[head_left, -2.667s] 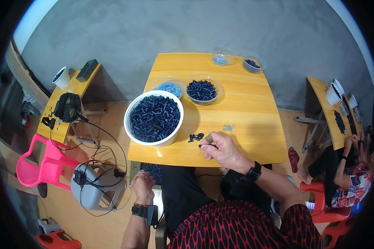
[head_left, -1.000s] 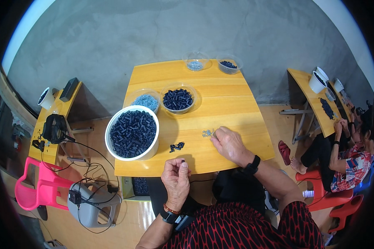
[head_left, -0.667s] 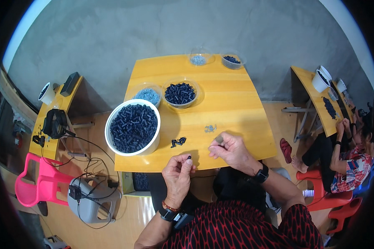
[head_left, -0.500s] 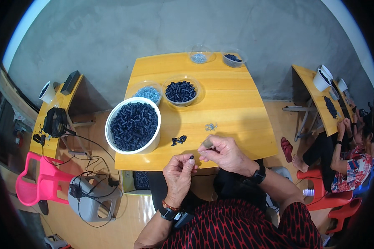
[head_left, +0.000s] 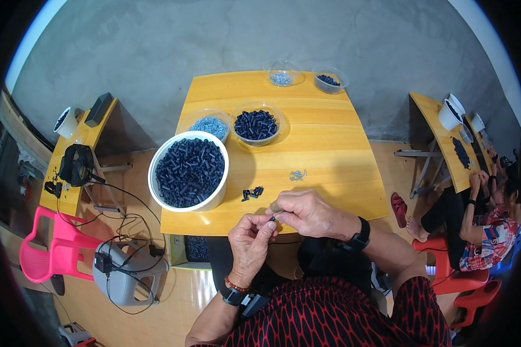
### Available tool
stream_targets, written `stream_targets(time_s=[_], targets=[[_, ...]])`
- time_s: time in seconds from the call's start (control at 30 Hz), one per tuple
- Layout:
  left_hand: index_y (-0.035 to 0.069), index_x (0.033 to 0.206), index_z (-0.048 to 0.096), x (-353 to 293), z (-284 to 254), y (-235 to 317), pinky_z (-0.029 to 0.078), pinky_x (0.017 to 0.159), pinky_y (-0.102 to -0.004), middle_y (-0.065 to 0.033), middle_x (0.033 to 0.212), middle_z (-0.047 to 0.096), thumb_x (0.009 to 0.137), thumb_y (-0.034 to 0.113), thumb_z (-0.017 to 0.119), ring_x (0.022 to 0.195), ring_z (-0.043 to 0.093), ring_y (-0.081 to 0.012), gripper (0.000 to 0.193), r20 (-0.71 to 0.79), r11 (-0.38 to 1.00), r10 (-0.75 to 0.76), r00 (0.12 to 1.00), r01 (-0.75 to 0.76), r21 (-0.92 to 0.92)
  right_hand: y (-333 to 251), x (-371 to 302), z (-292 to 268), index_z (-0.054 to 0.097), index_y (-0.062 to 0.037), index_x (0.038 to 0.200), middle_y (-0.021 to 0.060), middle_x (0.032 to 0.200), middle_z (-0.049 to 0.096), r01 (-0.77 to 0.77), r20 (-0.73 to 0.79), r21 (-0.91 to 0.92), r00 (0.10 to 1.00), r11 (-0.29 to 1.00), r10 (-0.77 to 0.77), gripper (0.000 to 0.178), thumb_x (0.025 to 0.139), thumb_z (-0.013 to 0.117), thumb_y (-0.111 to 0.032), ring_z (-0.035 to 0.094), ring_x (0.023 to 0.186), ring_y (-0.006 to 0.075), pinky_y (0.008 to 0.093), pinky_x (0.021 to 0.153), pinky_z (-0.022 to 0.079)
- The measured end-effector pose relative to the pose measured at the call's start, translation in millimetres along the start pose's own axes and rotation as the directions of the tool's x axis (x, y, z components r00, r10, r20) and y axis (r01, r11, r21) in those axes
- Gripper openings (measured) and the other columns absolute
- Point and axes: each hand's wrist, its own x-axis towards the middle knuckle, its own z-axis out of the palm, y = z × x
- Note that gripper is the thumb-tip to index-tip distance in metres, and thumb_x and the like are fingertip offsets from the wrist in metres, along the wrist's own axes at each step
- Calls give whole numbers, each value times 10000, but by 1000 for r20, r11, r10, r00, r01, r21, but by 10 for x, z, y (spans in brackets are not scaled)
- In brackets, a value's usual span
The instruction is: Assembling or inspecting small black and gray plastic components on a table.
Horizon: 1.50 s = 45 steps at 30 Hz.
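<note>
Left grip (head_left: 249, 238) pinches a small dark cylindrical piece (head_left: 272, 219), with thin silvery pins (head_left: 298, 175) beyond it to the right on the yellow wooden surface (head_left: 330, 150), and right grip (head_left: 310, 215) meeting the piece, its own hold too hidden to tell.

The person wears a black short-sleeved shirt (head_left: 324, 315) with red netlike patterning, black trousers (head_left: 336, 257), dark wristbands (head_left: 362, 232) and a reddish beaded bracelet (head_left: 237, 285) on the left.
</note>
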Motion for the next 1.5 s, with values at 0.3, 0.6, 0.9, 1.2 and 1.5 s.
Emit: stream_targets(time_s=[0.3, 0.6, 0.9, 1.2, 1.5], targets=[[-26, 959, 631, 17, -69, 22, 551, 602, -234, -73, 811, 680, 931, 29, 660, 670, 645, -102, 68, 14, 994, -71, 997, 72, -76, -15, -23, 18, 649, 29, 1004, 195, 868, 689, -116, 39, -21, 992, 993, 117, 146, 873, 663, -33, 701, 783, 298, 346, 686, 543], [-22, 972, 628, 26, -70, -37, 551, 571, -252, -96, 848, 681, 928, 39, 667, 656, 649, -126, 84, 23, 977, -113, 993, 115, -181, 161, -147, 174, 672, 24, 894, 134, 812, 689, -70, -84, 63, 994, 996, 75, 91, 886, 683, -66, 680, 736, 209, 306, 657, 521], [-12, 965, 604, -13, -48, 14, 536, 545, -247, -70, 805, 651, 941, 50, 650, 621, 625, -117, 81, -66, 985, -93, 993, 82, -150, 268, 6, 164, 679, 14, 895, 142, 799, 682, -261, 46, 235, 965, 936, 257, 103, 899, 657, -86, 677, 735, 216, 336, 653, 514], [15, 970, 565, -32, -77, -33, 493, 485, -234, -46, 768, 604, 948, 95, 635, 569, 580, -103, 108, -416, 987, 92, 905, -138, -82, 339, 387, 483, 666, -24, 993, 126, 821, 584, 157, 36, -520, 986, 839, -162, 163, 834, 648, -53, 633, 734, 312, 409, 610, 523], [20, 969, 565, 16, -113, -30, 478, 470, -225, -40, 750, 589, 948, 103, 630, 550, 558, -100, 107, -438, 979, 52, 897, -132, -153, 339, 470, 545, 594, -16, 829, 124, 811, 563, 180, 117, -609, 984, 773, -137, 63, 823, 624, -71, 635, 741, 324, 434, 591, 519]])
